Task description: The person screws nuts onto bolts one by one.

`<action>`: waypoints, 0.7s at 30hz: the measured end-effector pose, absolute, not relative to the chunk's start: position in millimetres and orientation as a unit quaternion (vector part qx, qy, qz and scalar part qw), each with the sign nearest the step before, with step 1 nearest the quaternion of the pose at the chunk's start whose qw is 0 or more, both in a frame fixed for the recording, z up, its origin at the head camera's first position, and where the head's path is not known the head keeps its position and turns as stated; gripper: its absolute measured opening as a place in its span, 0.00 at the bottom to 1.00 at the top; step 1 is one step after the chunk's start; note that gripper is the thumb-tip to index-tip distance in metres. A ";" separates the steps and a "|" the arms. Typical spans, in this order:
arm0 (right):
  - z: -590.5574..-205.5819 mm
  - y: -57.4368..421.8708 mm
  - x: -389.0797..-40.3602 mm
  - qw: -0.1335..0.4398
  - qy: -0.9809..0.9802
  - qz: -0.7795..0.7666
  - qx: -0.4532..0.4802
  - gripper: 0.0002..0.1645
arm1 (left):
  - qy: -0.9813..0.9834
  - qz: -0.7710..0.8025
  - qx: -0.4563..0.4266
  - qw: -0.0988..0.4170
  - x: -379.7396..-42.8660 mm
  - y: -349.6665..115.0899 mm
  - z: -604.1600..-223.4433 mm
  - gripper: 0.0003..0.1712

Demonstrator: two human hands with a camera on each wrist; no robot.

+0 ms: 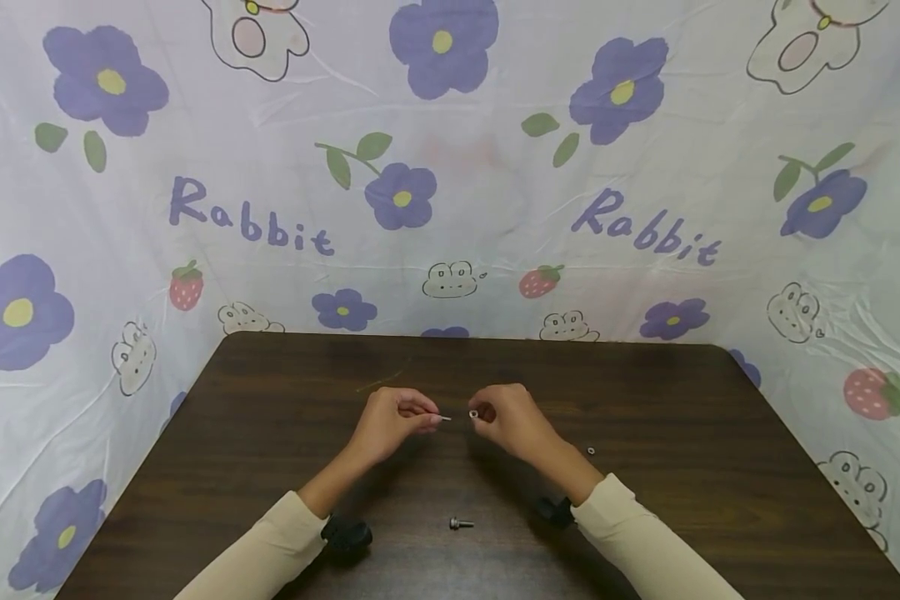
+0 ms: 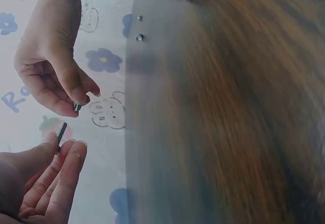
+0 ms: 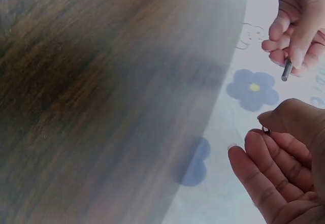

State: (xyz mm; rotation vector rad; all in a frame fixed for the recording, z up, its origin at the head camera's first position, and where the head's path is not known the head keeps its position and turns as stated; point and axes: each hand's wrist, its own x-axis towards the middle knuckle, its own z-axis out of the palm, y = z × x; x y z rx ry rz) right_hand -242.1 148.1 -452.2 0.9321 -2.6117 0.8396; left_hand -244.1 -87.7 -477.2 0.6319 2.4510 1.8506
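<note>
Between thumb and fingertips, my left hand [image 1: 392, 421] pinches a thin metal bolt [image 1: 445, 417]. Its threaded shaft [image 2: 62, 132] sticks out past the fingertips, pointing toward the other hand, while its other end is hidden in the grip. A small metal nut [image 1: 473, 414] is pinched by my right hand [image 1: 516, 421], with its hole showing in the head view. In the right wrist view only a sliver of the nut [image 3: 265, 130] shows between thumb and index finger. Bolt and nut face each other across a short gap, both held above the table.
On the dark wooden table [image 1: 307, 483], a bolt with hardware at its head [image 1: 461, 523] lies near the front middle. A loose nut [image 1: 591, 451] rests beyond my right forearm. A printed cloth [image 1: 450, 225] hangs behind the table and along both sides.
</note>
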 end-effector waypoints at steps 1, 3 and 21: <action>-450.4 149.2 -240.2 0.126 -0.893 0.289 0.320 0.07 | 0.779 0.593 0.202 0.001 -243.1 -87.0 -476.5 0.04; -446.5 151.3 -236.0 0.134 -0.890 0.291 0.323 0.07 | 0.777 0.596 0.204 -0.004 -240.8 -85.6 -474.6 0.05; -403.6 158.1 -192.1 0.152 -0.872 0.323 0.335 0.07 | 0.740 0.626 0.237 -0.067 -205.7 -69.6 -437.0 0.05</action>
